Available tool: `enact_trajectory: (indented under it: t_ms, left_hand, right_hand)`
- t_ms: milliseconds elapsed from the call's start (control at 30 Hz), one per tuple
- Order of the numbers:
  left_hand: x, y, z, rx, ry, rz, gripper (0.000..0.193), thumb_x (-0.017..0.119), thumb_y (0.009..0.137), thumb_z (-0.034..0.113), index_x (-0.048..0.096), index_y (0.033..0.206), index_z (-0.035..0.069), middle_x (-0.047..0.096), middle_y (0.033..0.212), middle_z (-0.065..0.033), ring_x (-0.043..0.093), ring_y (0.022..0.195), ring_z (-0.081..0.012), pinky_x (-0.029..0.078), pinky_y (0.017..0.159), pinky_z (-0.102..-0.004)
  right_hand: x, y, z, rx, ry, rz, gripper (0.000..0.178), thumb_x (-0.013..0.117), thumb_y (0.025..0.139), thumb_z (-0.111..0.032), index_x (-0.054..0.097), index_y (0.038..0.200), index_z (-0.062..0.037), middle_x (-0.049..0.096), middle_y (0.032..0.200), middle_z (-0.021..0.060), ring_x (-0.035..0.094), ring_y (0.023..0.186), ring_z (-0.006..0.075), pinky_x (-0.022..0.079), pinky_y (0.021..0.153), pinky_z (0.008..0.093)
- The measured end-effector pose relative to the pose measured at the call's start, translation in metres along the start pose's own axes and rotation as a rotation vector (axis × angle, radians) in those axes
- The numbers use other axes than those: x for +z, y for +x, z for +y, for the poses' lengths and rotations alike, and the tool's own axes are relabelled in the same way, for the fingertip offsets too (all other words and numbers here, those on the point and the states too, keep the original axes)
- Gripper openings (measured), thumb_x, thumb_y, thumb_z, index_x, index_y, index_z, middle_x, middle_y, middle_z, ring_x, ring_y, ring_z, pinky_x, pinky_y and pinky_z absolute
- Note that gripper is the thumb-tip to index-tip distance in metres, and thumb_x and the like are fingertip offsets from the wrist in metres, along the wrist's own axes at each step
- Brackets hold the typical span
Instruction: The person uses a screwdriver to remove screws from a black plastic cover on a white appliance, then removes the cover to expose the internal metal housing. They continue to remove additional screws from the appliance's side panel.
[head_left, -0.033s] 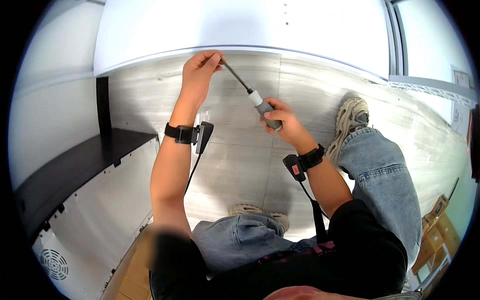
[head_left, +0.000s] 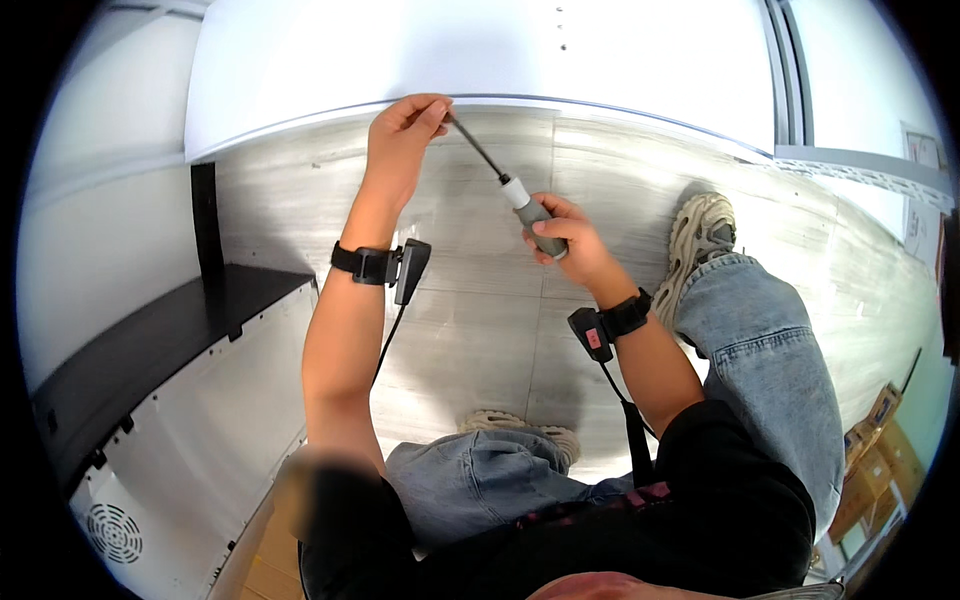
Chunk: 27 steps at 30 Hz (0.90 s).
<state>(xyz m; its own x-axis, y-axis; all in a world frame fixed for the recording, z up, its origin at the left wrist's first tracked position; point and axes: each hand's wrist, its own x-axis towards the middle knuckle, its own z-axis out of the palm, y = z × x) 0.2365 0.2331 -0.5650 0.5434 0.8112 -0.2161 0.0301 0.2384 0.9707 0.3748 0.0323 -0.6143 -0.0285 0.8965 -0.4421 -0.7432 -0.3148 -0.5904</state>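
A screwdriver point(head_left: 483, 153) with a thin dark shaft and a grey-and-white handle slants between my hands. My right hand point(head_left: 578, 240) is closed around its handle, thumb on top. At the far end, my left hand point(head_left: 405, 135) pinches the shaft close to its tip, beside the lower edge of a large white panel point(head_left: 400, 55). The tip is hidden by the left fingers, and I cannot tell whether a small part is held there too. Both wrists wear black straps with small dark devices.
On the left stands a white metal cabinet point(head_left: 190, 430) with a black top strip point(head_left: 150, 340) and a round vent. A black post point(head_left: 207, 220) rises behind it. Cardboard boxes point(head_left: 875, 475) sit at the lower right. My shoe point(head_left: 700, 235) rests on the pale tiled floor point(head_left: 470, 340).
The whole view has shifted very slightly. Both hands keep their hold on the screwdriver, with no clear movement.
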Motion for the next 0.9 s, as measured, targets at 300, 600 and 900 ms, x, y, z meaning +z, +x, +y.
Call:
enact_trajectory:
  t_ms: [300,600,900]
  left_hand:
    - [0.109,0.059,-0.005,0.144,0.583,0.046,0.012,0.065,0.084,0.014,0.07,0.086,0.004,0.066,0.082,-0.0025,0.058,0.079,-0.0141,0.047,0.07,-0.027]
    - [0.122,0.075,-0.043,0.673,0.94,0.188,0.008,0.069,0.077,0.012,0.073,0.083,0.009,0.059,0.073,-0.0017,0.052,0.076,-0.0205,0.044,0.068,-0.0316]
    - [0.116,0.074,-0.046,0.672,0.972,0.181,0.017,0.069,0.077,0.014,0.072,0.094,0.009,0.061,0.074,-0.0036,0.052,0.077,-0.0202,0.044,0.071,-0.0317]
  right_hand:
    - [-0.07,-0.023,-0.012,-0.162,0.195,0.073,0.03,0.053,0.076,-0.012,0.052,0.103,0.0001,0.052,0.081,0.0067,0.05,0.066,0.0128,0.039,0.046,0.0247]
    - [-0.089,-0.028,0.005,-0.132,0.21,0.133,0.031,0.054,0.076,-0.015,0.052,0.104,-0.0011,0.052,0.081,0.0061,0.051,0.067,0.0127,0.039,0.047,0.0251]
    - [-0.074,-0.032,0.003,-0.126,0.166,0.157,0.032,0.056,0.075,-0.017,0.053,0.103,-0.0026,0.052,0.079,0.005,0.051,0.066,0.0122,0.039,0.048,0.0252]
